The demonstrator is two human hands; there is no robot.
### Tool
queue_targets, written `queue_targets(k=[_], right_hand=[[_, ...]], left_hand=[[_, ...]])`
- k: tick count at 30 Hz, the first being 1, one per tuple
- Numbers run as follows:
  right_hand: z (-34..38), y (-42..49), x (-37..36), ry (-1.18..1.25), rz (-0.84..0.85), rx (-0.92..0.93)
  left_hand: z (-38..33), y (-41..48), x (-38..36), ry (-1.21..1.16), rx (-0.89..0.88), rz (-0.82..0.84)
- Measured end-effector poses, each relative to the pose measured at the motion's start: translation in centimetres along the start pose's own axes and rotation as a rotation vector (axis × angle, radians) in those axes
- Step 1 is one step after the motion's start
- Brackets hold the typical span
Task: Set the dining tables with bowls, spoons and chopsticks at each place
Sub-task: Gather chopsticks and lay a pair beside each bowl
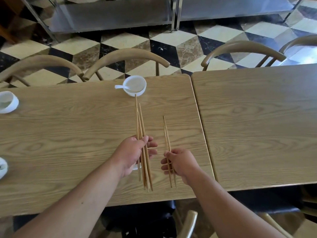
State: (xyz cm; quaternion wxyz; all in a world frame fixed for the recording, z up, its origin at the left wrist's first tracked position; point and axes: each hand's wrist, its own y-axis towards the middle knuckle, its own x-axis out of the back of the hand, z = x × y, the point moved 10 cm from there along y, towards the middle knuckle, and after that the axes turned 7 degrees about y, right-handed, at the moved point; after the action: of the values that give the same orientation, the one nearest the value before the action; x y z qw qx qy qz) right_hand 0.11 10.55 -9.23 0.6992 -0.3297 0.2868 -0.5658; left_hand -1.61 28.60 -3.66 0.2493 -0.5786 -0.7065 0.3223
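Over the near tabletop (68,134): left hand (132,153), fingers (151,144) curled round spare chopsticks (138,124); right hand (181,162) pinching one pair (166,133); step, chopstick laying; next, likely setting pair beside bowl (135,85).

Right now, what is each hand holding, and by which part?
The left hand grips a bundle of chopsticks below its middle; the right hand pinches a pair of chopsticks in their lower half.

The left table (68,134) and the right table (257,117), both light wood grain, stand butted edge to edge before me. At the left table's far edge sits a white bowl (145,85) with a white spoon (120,86) in it, handle pointing left. At its left end sit a second bowl (10,103) and, nearer me, a third bowl (2,169).
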Motion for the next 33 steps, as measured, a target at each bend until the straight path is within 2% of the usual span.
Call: queue_targets(k=[7, 12, 14, 16, 18, 19, 21, 24, 26, 28, 33], right_hand=[[-2.9, 2.7, -1.6, -0.199, -0.002, -0.118], [-3.0, 3.2, -1.1, -0.286, -0.091, -0.122], [-1.9, 2.4, -0.4, -0.395, -0.149, -0.045], [0.9, 0.7, 0.4, -0.545, -0.296, 0.126], [4.1, -2.1, -0.5, -0.502, -0.426, 0.31], [5.3, -3.1, -1.9, -0.413, -0.415, 0.366], [6.4, -4.7, -8.2, -0.278, -0.266, 0.378], [4.8, -7.1, -21.3, -0.226, 0.053, 0.199], [2.8, -9.3, -29.9, -0.208, 0.196, 0.126], [1.3, -11.4, -36.7, -0.174, 0.235, 0.132], [-1.2, -13.5, -47.1, -0.108, 0.198, 0.133]], left_hand=[[1.7, -0.3, 0.6, -0.018, 0.031, 0.045], [1.9, -0.4, 1.7, -0.032, 0.015, 0.077], [2.1, -0.4, 2.3, -0.052, 0.017, 0.09], [2.1, -0.8, 3.4, -0.073, 0.02, 0.119], [2.1, -1.2, 5.7, -0.095, 0.019, 0.134], [2.1, -1.4, 7.0, -0.108, 0.018, 0.127], [2.0, -2.1, 11.3, -0.138, -0.001, 0.121], [1.4, -3.9, 19.1, -0.138, -0.066, 0.115], [1.3, -5.6, 25.3, -0.183, -0.077, 0.099], [1.4, -7.6, 30.9, -0.188, -0.079, 0.098], [2.5, -10.5, 40.5, -0.155, -0.069, 0.104]])
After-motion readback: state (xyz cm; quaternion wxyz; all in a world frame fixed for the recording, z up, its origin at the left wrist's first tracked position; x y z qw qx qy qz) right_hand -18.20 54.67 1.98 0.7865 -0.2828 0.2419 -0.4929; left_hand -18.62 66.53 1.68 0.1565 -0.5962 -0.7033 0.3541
